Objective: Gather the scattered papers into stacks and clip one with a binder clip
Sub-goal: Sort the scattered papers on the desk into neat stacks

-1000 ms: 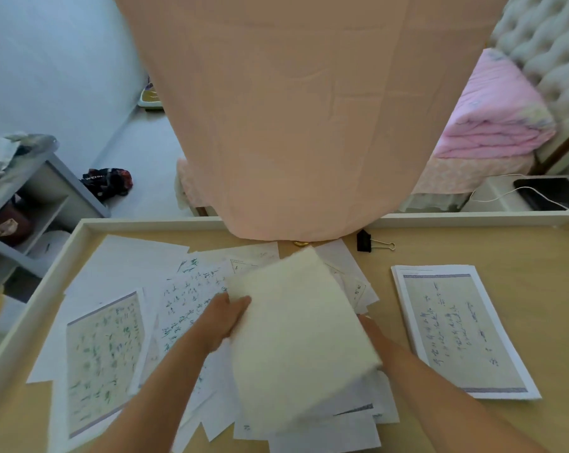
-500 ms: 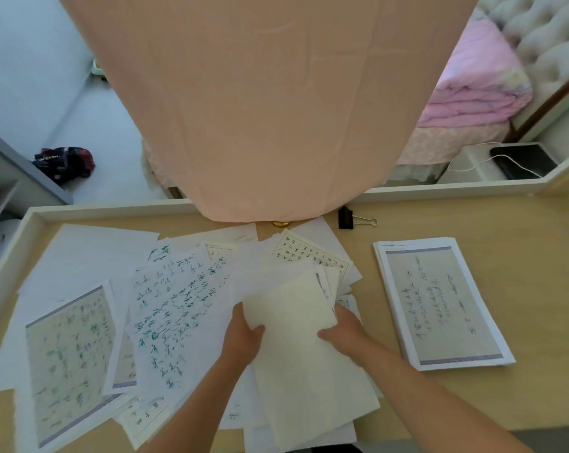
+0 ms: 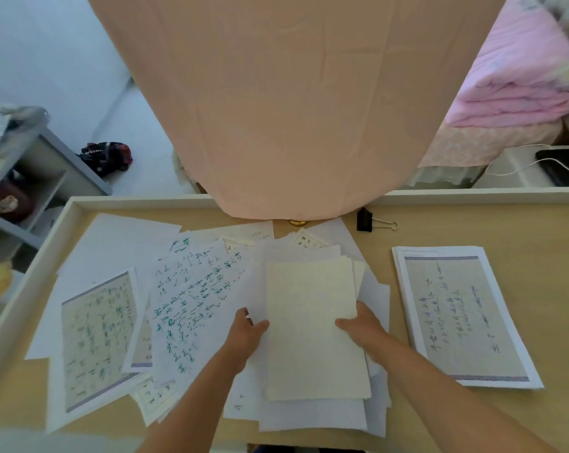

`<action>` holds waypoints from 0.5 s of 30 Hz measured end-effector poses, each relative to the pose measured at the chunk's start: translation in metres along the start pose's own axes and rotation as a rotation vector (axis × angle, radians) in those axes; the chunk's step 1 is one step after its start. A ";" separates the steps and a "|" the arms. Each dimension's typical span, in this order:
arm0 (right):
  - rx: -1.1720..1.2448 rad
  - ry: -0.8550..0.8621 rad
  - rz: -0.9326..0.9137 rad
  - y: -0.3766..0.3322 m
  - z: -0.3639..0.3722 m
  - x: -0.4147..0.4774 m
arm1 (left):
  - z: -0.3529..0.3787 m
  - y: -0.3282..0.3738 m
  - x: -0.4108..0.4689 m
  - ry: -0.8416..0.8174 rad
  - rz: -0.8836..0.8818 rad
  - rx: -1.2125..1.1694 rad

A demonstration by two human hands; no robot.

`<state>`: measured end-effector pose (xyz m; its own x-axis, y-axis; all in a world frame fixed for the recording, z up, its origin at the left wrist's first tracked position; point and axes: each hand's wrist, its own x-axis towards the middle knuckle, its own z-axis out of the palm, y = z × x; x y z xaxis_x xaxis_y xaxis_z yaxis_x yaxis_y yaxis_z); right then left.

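A cream blank sheet (image 3: 309, 322) tops a loose pile of papers in the middle of the wooden desk (image 3: 505, 223). My left hand (image 3: 247, 335) grips the pile's left edge and my right hand (image 3: 361, 328) grips its right edge, thumbs on top. Scattered handwritten sheets (image 3: 191, 299) and a printed sheet (image 3: 97, 338) lie spread to the left. A squared stack (image 3: 456, 315) rests on the right, apart from my hands. A black binder clip (image 3: 368, 220) lies near the desk's far edge, untouched.
A large peach cloth (image 3: 293, 103) hangs over the desk's far edge. The desk has a raised white rim (image 3: 31, 273). Beyond it are a grey shelf (image 3: 25, 178) at left and a bed with a pink quilt (image 3: 518, 80) at right.
The cream sheet went from raised and tilted to lying flat on the middle pile. Both hands moved to the pile's side edges.
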<state>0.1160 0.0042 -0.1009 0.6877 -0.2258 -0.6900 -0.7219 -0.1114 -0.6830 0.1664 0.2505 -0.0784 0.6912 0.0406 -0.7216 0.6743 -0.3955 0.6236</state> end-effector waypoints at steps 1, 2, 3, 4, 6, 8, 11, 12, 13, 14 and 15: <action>-0.033 -0.009 -0.012 0.000 0.001 0.000 | 0.002 -0.005 0.000 0.016 -0.013 0.009; -0.053 -0.033 -0.033 0.000 -0.001 -0.001 | 0.002 -0.009 0.000 0.030 -0.019 0.020; -0.064 -0.068 -0.051 -0.001 -0.003 -0.001 | 0.000 -0.012 0.001 0.036 -0.021 0.035; -0.077 -0.100 -0.068 -0.003 -0.006 -0.002 | -0.003 -0.013 0.002 0.040 -0.030 0.041; -0.092 -0.131 -0.083 -0.004 -0.010 -0.001 | -0.008 -0.015 0.007 0.055 -0.043 0.055; -0.092 -0.173 -0.064 -0.002 -0.008 -0.002 | -0.009 -0.017 0.009 0.064 -0.039 0.062; -0.199 -0.158 -0.056 0.004 0.008 -0.002 | -0.004 -0.020 0.010 0.106 0.045 0.085; -0.278 -0.051 -0.085 0.005 0.011 -0.002 | -0.002 -0.021 0.010 0.133 0.077 0.094; -0.347 0.096 -0.115 0.004 0.012 -0.001 | -0.001 -0.019 0.011 0.156 0.099 0.104; -0.400 0.247 -0.114 0.004 0.010 0.000 | -0.001 -0.017 0.010 0.174 0.112 0.111; -0.402 0.372 -0.075 0.004 0.004 0.000 | -0.001 -0.015 0.009 0.191 0.118 0.127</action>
<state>0.1135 0.0077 -0.1047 0.7174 -0.5219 -0.4615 -0.6946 -0.4846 -0.5317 0.1631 0.2582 -0.0943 0.8076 0.1549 -0.5691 0.5567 -0.5189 0.6487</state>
